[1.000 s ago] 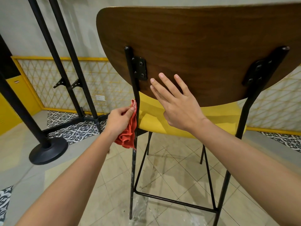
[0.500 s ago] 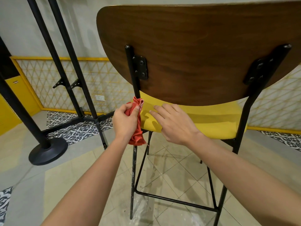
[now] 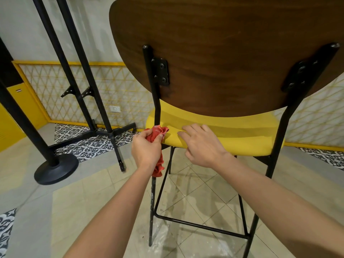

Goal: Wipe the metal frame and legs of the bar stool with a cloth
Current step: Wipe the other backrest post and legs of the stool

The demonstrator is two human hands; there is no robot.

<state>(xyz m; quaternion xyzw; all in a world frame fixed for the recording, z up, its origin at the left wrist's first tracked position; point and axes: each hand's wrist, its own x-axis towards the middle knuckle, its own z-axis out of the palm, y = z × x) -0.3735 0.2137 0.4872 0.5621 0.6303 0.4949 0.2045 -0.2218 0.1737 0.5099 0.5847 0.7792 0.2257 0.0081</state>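
- My left hand (image 3: pixel 146 148) was clamped on a red cloth (image 3: pixel 157 133), fingers curled round it, and held it against the stool's black metal post (image 3: pixel 157 108) at the back corner of the yellow seat (image 3: pixel 232 135).
- The cloth bunched out above my thumb, and a tail of it hung below my left wrist along the leg (image 3: pixel 151 202).
- My right hand (image 3: pixel 202 148) lay just beside the left without touching it. Its fingers were loosely bent, rested on the seat's rear edge and held nothing.
- Above both hands rose the brown wooden backrest (image 3: pixel 223 53), fixed to the post by a black bracket (image 3: pixel 161 71).
- Below my hands the leg ran down to the tiled floor (image 3: pixel 93 202), with pale specks along it. A thin footrest bar (image 3: pixel 201 226) crossed from it to the other rear leg (image 3: pixel 277 142), beyond my right hand.
- Well to the left of my left hand stood a black pole (image 3: pixel 20 116) on a round base (image 3: pixel 55 168) and a black rack (image 3: pixel 81 71).
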